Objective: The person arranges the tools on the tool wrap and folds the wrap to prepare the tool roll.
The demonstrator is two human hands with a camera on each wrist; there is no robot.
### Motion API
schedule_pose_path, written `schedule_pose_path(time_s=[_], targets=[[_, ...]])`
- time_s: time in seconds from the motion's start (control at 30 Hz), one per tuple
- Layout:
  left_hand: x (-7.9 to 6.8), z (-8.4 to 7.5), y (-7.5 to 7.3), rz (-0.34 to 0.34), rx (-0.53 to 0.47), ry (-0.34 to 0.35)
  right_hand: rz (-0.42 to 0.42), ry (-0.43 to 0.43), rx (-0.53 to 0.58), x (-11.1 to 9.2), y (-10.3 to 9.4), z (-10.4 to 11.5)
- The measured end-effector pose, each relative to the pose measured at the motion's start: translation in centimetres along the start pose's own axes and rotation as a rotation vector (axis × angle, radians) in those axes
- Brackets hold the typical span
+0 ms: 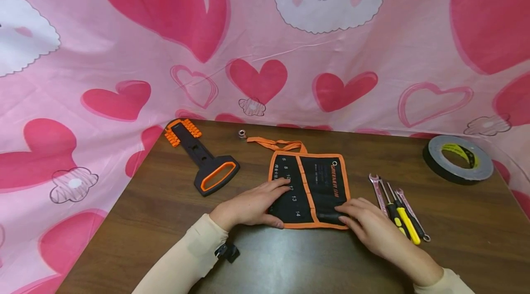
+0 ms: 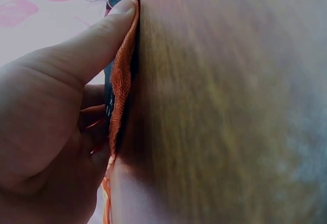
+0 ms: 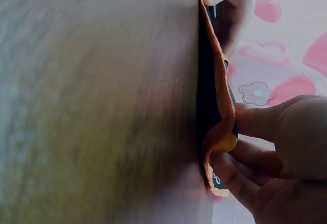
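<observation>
A black fabric tool pouch (image 1: 327,176) with orange trim and printed size numbers lies flat on the table. My left hand (image 1: 254,204) rests on its left part, fingers stretched over the numbers and thumb on the near edge. In the left wrist view that thumb (image 2: 102,40) lies along the orange trim. With thumb and fingers, my right hand (image 1: 374,225) pinches the near right corner, over a bulge in the fabric. A rounded yellow end (image 3: 227,143) shows between these fingers in the right wrist view; the rest of it is hidden.
Right of the pouch lie two wrenches (image 1: 378,195) and screwdrivers (image 1: 407,225) with yellow and black handles. A roll of black tape (image 1: 439,165) sits farther right. At the back left are a black tool with an orange-rimmed loop handle (image 1: 203,179) and a small metal socket (image 1: 242,134).
</observation>
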State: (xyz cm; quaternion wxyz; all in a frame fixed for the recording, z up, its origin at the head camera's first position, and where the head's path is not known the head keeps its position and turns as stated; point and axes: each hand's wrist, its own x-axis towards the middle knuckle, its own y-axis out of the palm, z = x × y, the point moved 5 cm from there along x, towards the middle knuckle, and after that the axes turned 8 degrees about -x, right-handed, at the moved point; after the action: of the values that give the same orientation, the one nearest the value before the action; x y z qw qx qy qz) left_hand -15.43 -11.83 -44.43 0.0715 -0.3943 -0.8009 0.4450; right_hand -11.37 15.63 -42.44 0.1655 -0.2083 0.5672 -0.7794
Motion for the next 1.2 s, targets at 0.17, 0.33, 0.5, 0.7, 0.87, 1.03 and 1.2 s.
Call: schedule_pose_path(time_s=[0.17, 0.33, 0.5, 0.7, 0.87, 1.03, 1.2], targets=[[0.0, 0.0, 0.0, 0.001, 0.004, -0.001, 0.058, 0.035, 0.019, 0.2, 0.2, 0.0], [0.0, 0.0, 0.1, 0.000, 0.015, 0.004, 0.052, 0.028, 0.001, 0.4, 0.3, 0.3], [0.1, -0.1, 0.1, 0.002, 0.011, 0.005, 0.036, 0.002, -0.013, 0.7, 0.2, 0.7], [0.1, 0.0, 0.1, 0.007, 0.004, -0.001, 0.062, 0.005, -0.013, 0.9, 0.3, 1.0], [0.0, 0.0, 0.1, 0.010, -0.003, -0.008, 0.084, 0.010, -0.015, 1.1, 0.3, 1.1], [0.0, -0.1, 0.1, 0.014, 0.001, -0.010, 0.093, 0.019, 0.000, 1.1, 0.3, 1.1], [0.0, -0.1, 0.1, 0.019, 0.000, -0.009, 0.089, 0.020, 0.005, 1.1, 0.3, 1.1]])
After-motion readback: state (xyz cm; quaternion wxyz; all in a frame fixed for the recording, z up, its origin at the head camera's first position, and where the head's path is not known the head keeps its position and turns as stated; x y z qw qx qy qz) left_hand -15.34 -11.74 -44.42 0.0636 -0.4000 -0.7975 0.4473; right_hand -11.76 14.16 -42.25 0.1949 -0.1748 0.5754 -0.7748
